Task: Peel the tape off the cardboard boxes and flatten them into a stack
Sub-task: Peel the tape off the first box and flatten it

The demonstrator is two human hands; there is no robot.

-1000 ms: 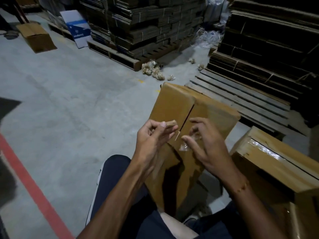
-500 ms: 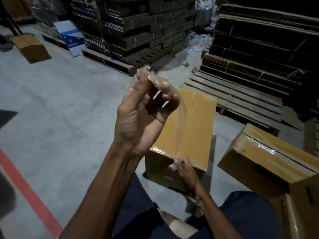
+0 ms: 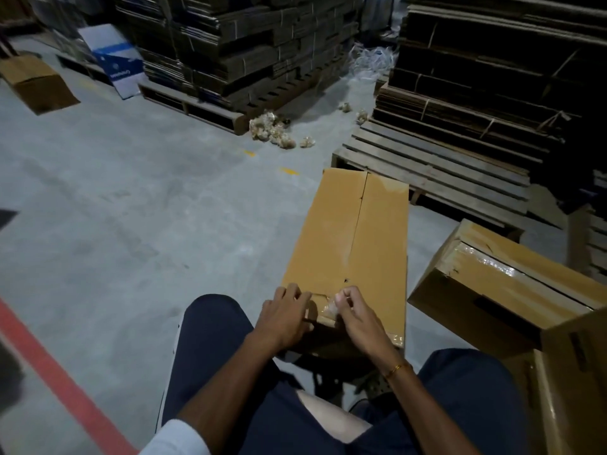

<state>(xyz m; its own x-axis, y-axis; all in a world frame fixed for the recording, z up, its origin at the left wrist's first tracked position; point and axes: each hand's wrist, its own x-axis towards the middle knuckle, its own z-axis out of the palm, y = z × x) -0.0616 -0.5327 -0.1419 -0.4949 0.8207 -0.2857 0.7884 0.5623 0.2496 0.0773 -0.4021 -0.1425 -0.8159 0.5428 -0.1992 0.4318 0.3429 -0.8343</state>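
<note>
One tall cardboard box (image 3: 354, 244) stands on the concrete floor (image 3: 131, 208) right in front of the seated person's knees, top flaps meeting at a center seam w/ most of the tape gone. A scrap of clear tape (image 3: 329, 308) clings at the near edge of that top. Left hand (image 3: 285, 318) lies on the near-left corner of the box, fingers spread and bent over the edge, pressing down; not gripping anything that can be made out. Right hand (image 3: 358, 315) has thumb and forefinger pinched together on the tape scrap, other fingers curled in. A thin gold bracelet (image 3: 395, 369) sits on the right wrist.

Counted: 2 more brown boxes at the right, one taped box (image 3: 505, 284) lying tilted, still sealed w/ shiny tape, and one box (image 3: 571, 389) at the frame's corner, partly cut off. 1 brown box (image 3: 36, 82) far left. 1 bare pallet (image 3: 437, 169) behind the main box. 2 stacks of flattened cardboard: center stack (image 3: 236, 44) and right stack (image 3: 499, 77). A cluster of crumpled tape wads (image 3: 271, 131) on the floor. 1 red floor line (image 3: 56, 382).
</note>
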